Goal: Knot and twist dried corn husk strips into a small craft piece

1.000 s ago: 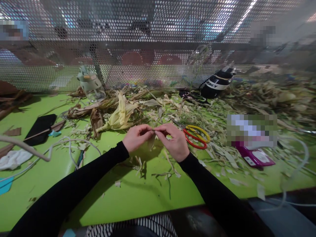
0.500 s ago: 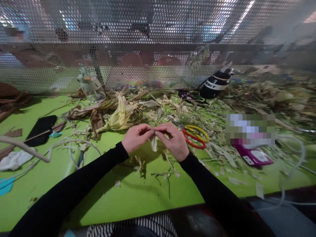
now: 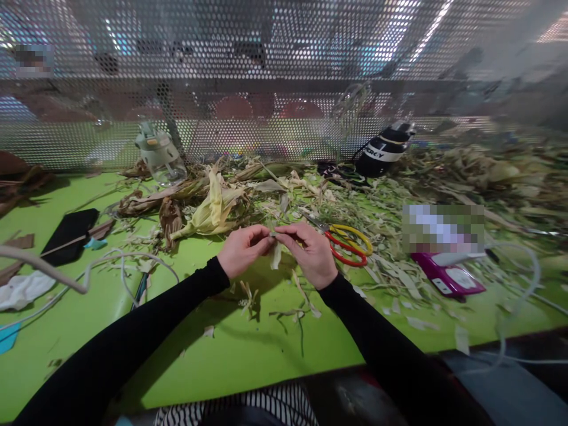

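A small pale husk strip (image 3: pixel 276 258) is pinched above the desk (image 3: pixel 239 361) where the fingertips of the left hand (image 3: pixel 241 251) and right hand (image 3: pixel 313 253) meet, each grip closed on it, seemingly so it's steadied from 2 sides, with scissors (image 3: pixel 346 239) laid beside the right hand, presumably for easy reach.

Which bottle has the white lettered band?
The dark bottle on the right; the clear-bodied bottle on the left shows none.
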Demonstrator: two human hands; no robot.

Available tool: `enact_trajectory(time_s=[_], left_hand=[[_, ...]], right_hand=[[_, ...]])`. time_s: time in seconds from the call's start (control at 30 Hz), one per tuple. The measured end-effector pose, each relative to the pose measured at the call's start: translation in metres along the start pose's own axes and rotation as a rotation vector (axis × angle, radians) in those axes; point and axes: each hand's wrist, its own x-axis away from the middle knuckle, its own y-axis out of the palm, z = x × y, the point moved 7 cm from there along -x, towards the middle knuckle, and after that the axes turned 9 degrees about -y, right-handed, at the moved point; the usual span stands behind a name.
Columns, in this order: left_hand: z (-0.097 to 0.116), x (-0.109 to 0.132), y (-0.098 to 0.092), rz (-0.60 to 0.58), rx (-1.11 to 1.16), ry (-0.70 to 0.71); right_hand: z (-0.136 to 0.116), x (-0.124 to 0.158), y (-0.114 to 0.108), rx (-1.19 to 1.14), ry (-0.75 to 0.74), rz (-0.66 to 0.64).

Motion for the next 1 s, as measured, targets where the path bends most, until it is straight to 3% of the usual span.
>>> enact_trajectory(time_s=[0.23, 0.53, 1.0], left_hand=[[0.0010, 0.0005, -0.0024, 0.031, 0.095, 0.014], [0.0087, 0.0053, -0.0081, 0.082, -0.010, 0.125], [0.0017, 0.0050, -0.0022, 0.124, 0.035, 0.122]], right_hand=[[0.0022, 0.0008, 0.0002, -0.001, 0.022, -0.010], [0.0018, 0.0037, -0.0020, -0.073, 0.064, 0.028], [0.0067, 0.0032, -0.0037, -0.094, 0.125, 0.014]])
